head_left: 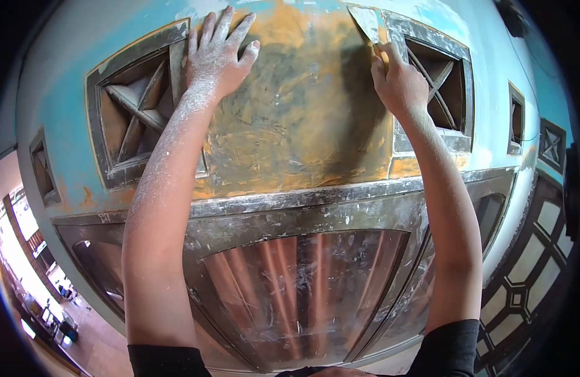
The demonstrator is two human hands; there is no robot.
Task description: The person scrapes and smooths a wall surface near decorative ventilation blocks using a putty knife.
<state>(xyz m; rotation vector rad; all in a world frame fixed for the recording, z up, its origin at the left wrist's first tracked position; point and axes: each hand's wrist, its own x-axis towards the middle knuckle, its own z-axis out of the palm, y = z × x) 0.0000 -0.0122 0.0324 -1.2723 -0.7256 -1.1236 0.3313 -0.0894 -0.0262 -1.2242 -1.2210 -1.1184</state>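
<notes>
My left hand, dusted white, lies flat with fingers spread on the wall panel, a patch scraped to orange and grey. My right hand grips the handle of a putty knife, whose flat blade presses against the panel's upper right corner beside a square vent opening. Both forearms reach up from the bottom of the view.
Another square vent with crossed bars sits left of the panel in the blue-painted wall. Below runs a grey ledge over an arched window frame with smeared glass. Further vents lie to the right, a street far below at left.
</notes>
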